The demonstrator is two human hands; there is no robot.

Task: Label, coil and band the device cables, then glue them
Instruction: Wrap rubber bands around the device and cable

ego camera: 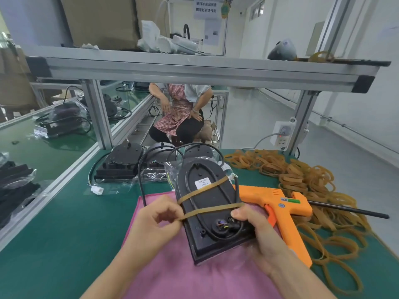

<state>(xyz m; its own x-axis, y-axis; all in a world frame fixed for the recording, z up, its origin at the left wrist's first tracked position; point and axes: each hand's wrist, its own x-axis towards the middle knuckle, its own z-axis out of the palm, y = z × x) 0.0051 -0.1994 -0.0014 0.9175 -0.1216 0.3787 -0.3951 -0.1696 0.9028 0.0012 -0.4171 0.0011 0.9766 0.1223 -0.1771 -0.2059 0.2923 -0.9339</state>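
On the pink cloth (194,275), banding step: left hand (155,221) pinches the rubber band (205,210), right hand (257,229) grips the device (207,203); next, glue gun (278,203) at 3 o'clock.

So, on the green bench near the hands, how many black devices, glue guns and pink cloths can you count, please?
Black devices: 4, one held by the left hand and right hand, three behind
Orange glue gun: 1
Pink cloth: 1
Total: 6
Loose rubber bands: too many to count.
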